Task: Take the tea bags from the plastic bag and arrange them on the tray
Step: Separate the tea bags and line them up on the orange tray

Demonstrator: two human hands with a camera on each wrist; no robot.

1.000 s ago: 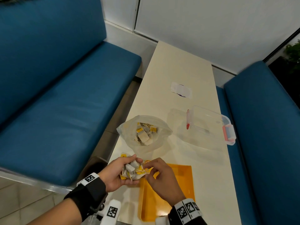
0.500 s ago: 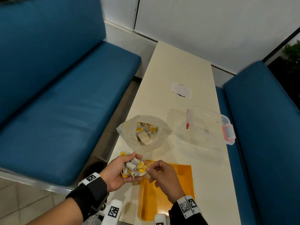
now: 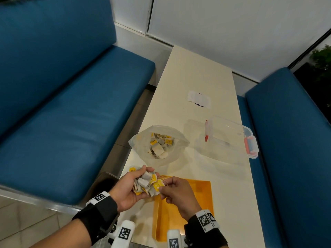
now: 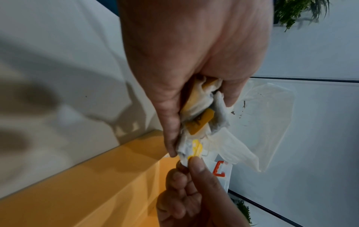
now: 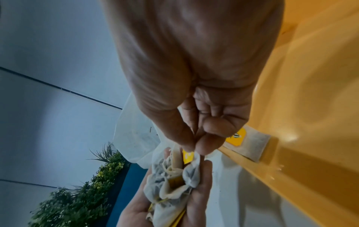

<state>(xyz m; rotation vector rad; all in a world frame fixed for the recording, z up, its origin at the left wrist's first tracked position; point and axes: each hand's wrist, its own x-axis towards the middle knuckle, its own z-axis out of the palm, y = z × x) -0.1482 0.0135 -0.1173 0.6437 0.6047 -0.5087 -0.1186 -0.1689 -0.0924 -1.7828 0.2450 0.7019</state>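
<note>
Separating step: left hand (image 3: pixel 128 189) cups tea bags (image 3: pixel 146 183); right hand (image 3: pixel 176 191) pinches one, apparently by its tag. Next: pull free, lay on tray (image 3: pixel 200 197).

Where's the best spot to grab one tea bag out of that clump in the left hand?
Probably a corner at the clump's loose right edge, coming from the tray side. The left hand wraps the other side, so only that edge is free. The right hand already pinches there with thumb and fingertip, a small grip suiting thin, limp paper.
</note>
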